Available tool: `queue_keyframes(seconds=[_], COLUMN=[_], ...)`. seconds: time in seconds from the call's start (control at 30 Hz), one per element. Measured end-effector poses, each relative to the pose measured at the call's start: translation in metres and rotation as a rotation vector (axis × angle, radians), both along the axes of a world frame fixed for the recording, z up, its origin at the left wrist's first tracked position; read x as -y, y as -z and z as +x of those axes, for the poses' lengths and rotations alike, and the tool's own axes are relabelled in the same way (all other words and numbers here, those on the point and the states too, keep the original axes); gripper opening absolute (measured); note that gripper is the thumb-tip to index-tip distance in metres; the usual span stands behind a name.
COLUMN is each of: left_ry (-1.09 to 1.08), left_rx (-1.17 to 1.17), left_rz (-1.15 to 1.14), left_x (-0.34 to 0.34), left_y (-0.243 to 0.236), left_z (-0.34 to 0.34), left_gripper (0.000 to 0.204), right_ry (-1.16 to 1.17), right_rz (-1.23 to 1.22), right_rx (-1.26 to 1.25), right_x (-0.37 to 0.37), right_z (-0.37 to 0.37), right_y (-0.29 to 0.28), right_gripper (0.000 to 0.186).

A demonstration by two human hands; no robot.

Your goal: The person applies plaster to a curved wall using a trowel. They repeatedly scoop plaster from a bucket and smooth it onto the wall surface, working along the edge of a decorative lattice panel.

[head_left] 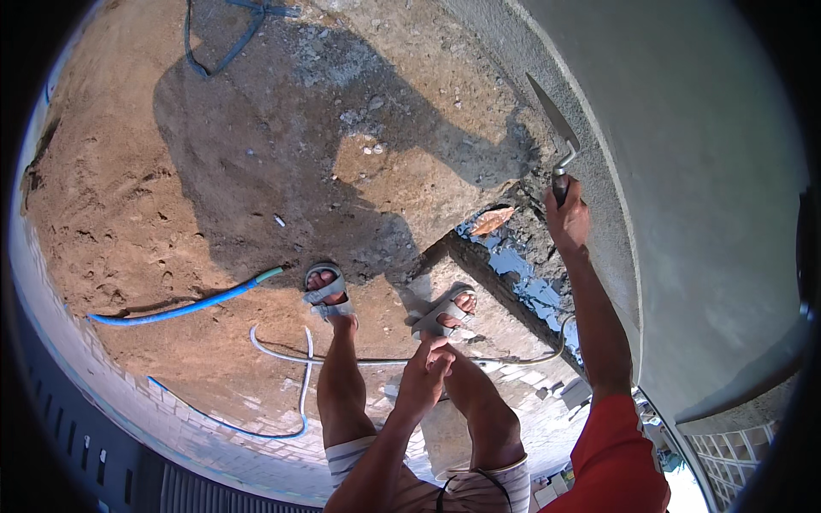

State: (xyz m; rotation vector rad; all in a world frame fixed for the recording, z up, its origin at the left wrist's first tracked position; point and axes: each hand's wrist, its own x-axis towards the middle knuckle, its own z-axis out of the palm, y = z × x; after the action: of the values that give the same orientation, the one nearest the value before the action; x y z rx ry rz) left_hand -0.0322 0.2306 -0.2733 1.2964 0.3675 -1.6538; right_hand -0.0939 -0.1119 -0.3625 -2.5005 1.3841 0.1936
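My right hand (569,221) is wrapped round the dark handle of a pointing trowel (556,120). The trowel's narrow metal blade points up and away, beside the foot of the plastered wall (701,171). Below that hand, a trench with wet grey mud and bluish water (522,269) runs along the wall. A dry brown leaf (493,221) lies at the trench's far end. My left hand (422,376) hangs in front of my right knee, above the sandal, its fingers curled in; I see nothing in them.
My feet stand in grey sandals (326,289) on sandy ground beside the trench edge. A thick blue hose (184,310) lies at left, and a pale thin hose (308,368) winds near my feet. A dark strap (231,56) lies far off, and a lattice panel (735,462) stands at lower right.
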Motion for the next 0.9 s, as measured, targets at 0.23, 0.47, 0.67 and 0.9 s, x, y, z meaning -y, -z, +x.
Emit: queue_keyframes(seconds=[0.23, 0.47, 0.67, 0.9], left_ry=[-0.091, -0.033, -0.044, 0.025], left_rx=[-0.008, -0.041, -0.032, -0.061], left_rz=[-0.037, -0.018, 0.010, -0.004], left_x=[-0.005, -0.002, -0.006, 0.000], left_y=[0.005, 0.002, 0.005, 0.000], left_z=[-0.004, -0.001, -0.001, 0.003], left_gripper=[0.042, 0.043, 0.042, 0.041], right_ry=[0.050, 0.176, 0.194, 0.431], right_rz=[0.046, 0.219, 0.197, 0.198], right_rx=[0.056, 0.020, 0.141, 0.124], right_x=[-0.027, -0.061, -0.083, -0.093], right_z=[-0.014, -0.037, -0.021, -0.039], right_y=[-0.007, 0.027, 0.012, 0.034], right_gripper=[0.041, 0.043, 0.045, 0.045])
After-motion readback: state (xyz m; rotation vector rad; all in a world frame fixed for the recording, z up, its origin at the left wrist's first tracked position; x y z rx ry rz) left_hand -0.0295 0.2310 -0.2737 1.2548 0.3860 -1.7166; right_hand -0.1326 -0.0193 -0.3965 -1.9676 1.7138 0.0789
